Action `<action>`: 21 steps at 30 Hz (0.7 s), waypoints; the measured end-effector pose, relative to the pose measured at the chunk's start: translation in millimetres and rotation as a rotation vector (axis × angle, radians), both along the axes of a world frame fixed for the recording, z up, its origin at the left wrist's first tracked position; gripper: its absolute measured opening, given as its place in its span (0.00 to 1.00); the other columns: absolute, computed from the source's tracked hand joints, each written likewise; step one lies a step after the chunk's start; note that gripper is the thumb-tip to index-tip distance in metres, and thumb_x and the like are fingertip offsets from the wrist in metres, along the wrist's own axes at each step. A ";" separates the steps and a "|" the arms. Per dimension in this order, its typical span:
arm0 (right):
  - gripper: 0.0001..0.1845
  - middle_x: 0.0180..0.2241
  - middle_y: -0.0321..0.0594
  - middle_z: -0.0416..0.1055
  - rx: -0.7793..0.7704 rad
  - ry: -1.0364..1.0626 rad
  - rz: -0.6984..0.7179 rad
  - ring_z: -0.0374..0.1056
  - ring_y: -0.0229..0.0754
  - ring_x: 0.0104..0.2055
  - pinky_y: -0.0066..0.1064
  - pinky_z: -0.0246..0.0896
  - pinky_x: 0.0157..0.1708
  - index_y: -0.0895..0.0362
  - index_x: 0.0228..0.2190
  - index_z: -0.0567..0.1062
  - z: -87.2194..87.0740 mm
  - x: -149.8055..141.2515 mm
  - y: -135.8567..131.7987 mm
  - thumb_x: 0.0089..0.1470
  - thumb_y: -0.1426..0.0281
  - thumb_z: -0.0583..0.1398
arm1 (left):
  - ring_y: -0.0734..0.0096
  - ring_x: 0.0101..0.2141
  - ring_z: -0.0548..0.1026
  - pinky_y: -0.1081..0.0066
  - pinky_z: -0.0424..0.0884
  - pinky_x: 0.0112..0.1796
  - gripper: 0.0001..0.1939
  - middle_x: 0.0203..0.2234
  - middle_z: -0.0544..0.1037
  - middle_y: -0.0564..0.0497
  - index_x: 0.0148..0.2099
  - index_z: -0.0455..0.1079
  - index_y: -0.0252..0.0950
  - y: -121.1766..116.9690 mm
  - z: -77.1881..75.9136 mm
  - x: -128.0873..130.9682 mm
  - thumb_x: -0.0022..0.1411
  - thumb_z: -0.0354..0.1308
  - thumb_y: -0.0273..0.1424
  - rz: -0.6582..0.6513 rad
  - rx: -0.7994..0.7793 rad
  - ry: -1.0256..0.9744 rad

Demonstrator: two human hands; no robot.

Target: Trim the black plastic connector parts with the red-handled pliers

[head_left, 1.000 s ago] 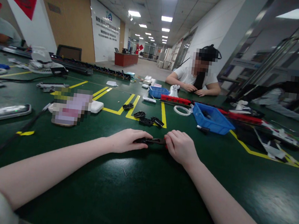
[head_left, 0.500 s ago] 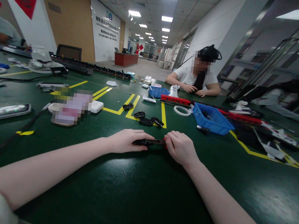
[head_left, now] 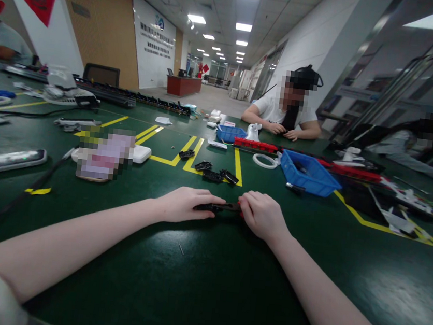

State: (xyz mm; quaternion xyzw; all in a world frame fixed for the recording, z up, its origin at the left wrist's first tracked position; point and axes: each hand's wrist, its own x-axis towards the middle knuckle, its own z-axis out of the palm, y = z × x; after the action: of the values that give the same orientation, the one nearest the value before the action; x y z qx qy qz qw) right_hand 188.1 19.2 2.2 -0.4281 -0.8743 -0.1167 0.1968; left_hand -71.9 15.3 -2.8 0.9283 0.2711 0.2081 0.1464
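My left hand (head_left: 187, 205) grips a small black plastic part (head_left: 208, 208) between thumb and fingers, just above the green table. My right hand (head_left: 261, 212) is wrapped around the red handles of a pair of pliers (head_left: 230, 207). The dark jaws point left and meet the right end of the black part; whether they bite on it is too small to tell. Just beyond my hands lie several similar black parts (head_left: 212, 175). A thin metal pin (head_left: 180, 248) rests on the table nearer to me.
A blue bin (head_left: 307, 182) holding dark pieces stands right of centre, with a white ring (head_left: 265, 161) beside it. On the left are a phone (head_left: 104, 157), a white case (head_left: 141, 154) and a dark cable (head_left: 38, 184). Across the table sits a person (head_left: 285, 108).
Both hands keep the same hold on the black part and the pliers. The whole view has shifted very slightly; nothing else visibly differs.
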 end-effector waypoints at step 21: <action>0.09 0.30 0.42 0.70 -0.028 -0.059 -0.012 0.62 0.45 0.33 0.35 0.54 0.33 0.54 0.28 0.67 3.0 -3.6 -1.9 0.48 0.67 0.63 | 0.63 0.47 0.76 0.67 0.71 0.46 0.21 0.52 0.75 0.46 0.64 0.62 0.40 -2.5 4.4 0.9 0.71 0.54 0.31 -0.047 -0.114 -0.109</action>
State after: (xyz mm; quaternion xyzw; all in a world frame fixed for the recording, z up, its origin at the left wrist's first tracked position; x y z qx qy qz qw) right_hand 184.5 17.3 5.2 -0.4322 -0.8787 -0.1185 0.1642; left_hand -71.0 12.8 1.6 0.9119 0.2520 0.2392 0.2186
